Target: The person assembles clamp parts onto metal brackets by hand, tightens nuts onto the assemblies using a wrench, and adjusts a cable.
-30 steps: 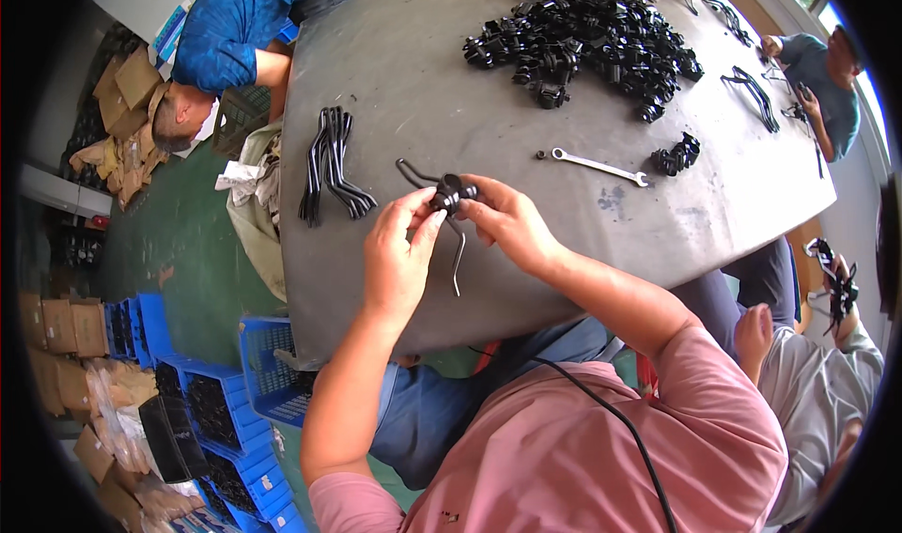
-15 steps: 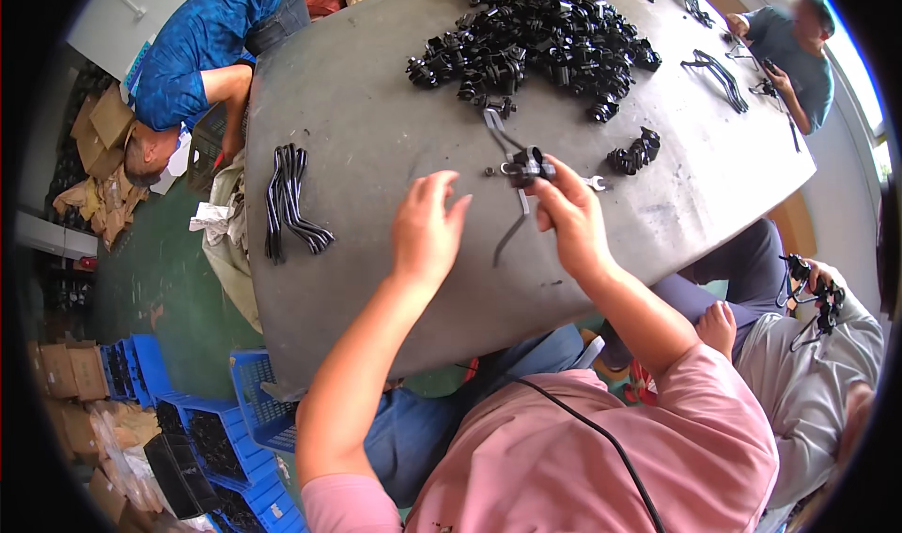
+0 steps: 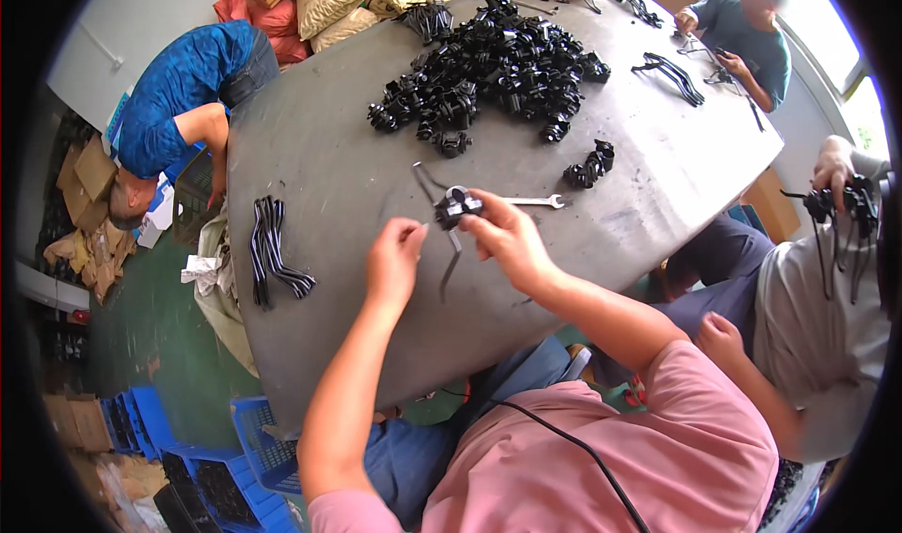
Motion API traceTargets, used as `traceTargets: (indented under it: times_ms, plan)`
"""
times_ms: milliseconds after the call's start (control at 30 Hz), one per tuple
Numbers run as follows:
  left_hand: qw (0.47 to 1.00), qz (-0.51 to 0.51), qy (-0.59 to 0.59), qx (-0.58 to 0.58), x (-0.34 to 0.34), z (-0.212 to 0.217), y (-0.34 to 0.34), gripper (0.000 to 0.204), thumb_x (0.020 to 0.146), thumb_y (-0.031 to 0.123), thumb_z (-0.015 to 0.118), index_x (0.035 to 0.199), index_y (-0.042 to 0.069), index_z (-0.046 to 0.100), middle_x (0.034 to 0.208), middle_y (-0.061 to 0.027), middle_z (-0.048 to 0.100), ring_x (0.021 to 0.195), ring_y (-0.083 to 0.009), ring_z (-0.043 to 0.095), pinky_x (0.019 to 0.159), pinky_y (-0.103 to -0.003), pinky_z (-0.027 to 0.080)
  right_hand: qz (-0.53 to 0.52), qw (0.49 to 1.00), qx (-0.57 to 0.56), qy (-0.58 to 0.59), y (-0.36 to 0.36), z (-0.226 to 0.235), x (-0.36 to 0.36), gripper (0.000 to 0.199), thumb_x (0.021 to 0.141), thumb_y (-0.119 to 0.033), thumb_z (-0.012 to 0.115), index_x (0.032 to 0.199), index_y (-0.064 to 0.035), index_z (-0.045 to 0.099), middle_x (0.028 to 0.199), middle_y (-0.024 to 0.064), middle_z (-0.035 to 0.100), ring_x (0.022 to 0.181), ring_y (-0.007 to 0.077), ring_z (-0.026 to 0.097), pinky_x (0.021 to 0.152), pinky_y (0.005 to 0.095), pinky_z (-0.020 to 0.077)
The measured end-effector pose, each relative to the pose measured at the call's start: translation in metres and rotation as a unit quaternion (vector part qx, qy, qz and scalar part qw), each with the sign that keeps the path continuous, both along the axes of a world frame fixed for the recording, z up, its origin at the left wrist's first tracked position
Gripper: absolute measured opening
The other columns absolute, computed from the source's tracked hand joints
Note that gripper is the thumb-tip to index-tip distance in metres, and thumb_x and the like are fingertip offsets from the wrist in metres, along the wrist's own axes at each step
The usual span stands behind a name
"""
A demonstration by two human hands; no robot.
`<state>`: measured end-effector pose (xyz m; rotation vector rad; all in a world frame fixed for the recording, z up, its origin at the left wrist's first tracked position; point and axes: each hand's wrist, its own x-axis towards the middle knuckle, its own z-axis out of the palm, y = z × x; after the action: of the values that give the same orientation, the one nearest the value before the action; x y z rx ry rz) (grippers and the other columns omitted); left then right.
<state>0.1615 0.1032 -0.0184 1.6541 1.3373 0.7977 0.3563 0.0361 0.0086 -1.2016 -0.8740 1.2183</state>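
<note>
My right hand (image 3: 512, 247) grips a black clamp (image 3: 458, 207) between thumb and fingers, above the grey table. A bent metal rod (image 3: 451, 262) runs through or behind the clamp; which of the two I cannot tell. To the left, my left hand (image 3: 393, 262) is apart from the clamp, its thumb and fingertips pinched together. Something tiny may be between those tips, too small to name. Just beyond my right hand lies an open-ended wrench (image 3: 536, 200). A few joined black clamps (image 3: 590, 165) rest farther right.
A large heap of black clamps (image 3: 507, 68) covers the table's far middle. Several bent black rods (image 3: 271, 251) lie at the left, more rods (image 3: 669, 75) at far right. Co-workers sit or bend around the table (image 3: 348, 345); one at right holds black parts (image 3: 850, 204). A blue crate (image 3: 268, 439) stands lower left.
My left hand's fingers have gone from spread to pinched. The view has shifted, so the table sits lower and more to the left. My right hand still holds the clamp.
</note>
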Motion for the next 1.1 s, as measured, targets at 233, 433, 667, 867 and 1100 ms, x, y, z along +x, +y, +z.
traceTargets:
  times_ms: [233, 433, 667, 867, 1100]
  plan:
    - [0.967, 0.051, -0.246, -0.033, -0.083, 0.046, -0.061, 0.022, 0.098, 0.001, 0.067, 0.118, -0.001, 0.057, 0.105, -0.0074, 0.064, 0.09, -0.0125, 0.066, 0.086, -0.027, 0.055, 0.112, 0.993, 0.01, -0.038, 0.007, -0.002, -0.074, 0.052, 0.099, -0.015, 0.067, 0.145, 0.0035, 0.05, 0.082, 0.0011, 0.059, 0.064, 0.0069, 0.053, 0.056, 0.0254, 0.0466]
    - [0.967, 0.087, -0.24, 0.007, -0.106, 0.032, -0.077, 0.019, 0.095, 0.001, 0.071, 0.11, 0.002, 0.06, 0.096, -0.0023, 0.065, 0.086, -0.0081, 0.062, 0.081, -0.024, 0.053, 0.17, 0.983, -0.025, -0.059, 0.002, 0.002, -0.107, 0.051, 0.1, -0.013, 0.066, 0.145, 0.0043, 0.049, 0.088, 0.0006, 0.06, 0.068, 0.0062, 0.052, 0.059, 0.0242, 0.0464]
    - [0.978, 0.086, -0.189, 0.009, -0.106, 0.023, -0.073, 0.02, 0.095, 0.003, 0.072, 0.111, 0.002, 0.06, 0.096, -0.0028, 0.066, 0.082, -0.0077, 0.062, 0.077, -0.024, 0.055, 0.159, 0.979, -0.008, -0.127, 0.002, -0.006, -0.105, 0.052, 0.1, -0.013, 0.066, 0.146, 0.0018, 0.049, 0.085, 0.0004, 0.06, 0.067, 0.0061, 0.052, 0.058, 0.0244, 0.0463]
    - [0.986, 0.084, -0.141, 0.039, -0.102, 0.016, -0.071, 0.017, 0.095, 0.003, 0.071, 0.109, 0.002, 0.062, 0.094, -0.004, 0.068, 0.082, -0.0085, 0.065, 0.076, -0.025, 0.055, 0.129, 0.97, 0.041, -0.201, 0.002, -0.016, -0.102, 0.051, 0.097, -0.012, 0.068, 0.144, -0.0009, 0.052, 0.086, 0.0027, 0.062, 0.068, 0.0068, 0.055, 0.061, 0.0258, 0.0492]
    - [0.991, 0.071, -0.06, 0.095, -0.089, 0.02, -0.074, 0.015, 0.095, 0.002, 0.071, 0.108, 0.001, 0.062, 0.092, -0.0078, 0.071, 0.081, -0.015, 0.071, 0.075, -0.029, 0.056, 0.096, 0.958, 0.052, -0.265, -0.002, -0.012, -0.093, 0.051, 0.093, -0.015, 0.072, 0.139, 0.0009, 0.056, 0.099, 0.0159, 0.067, 0.078, 0.0215, 0.062, 0.074, 0.0348, 0.0536]
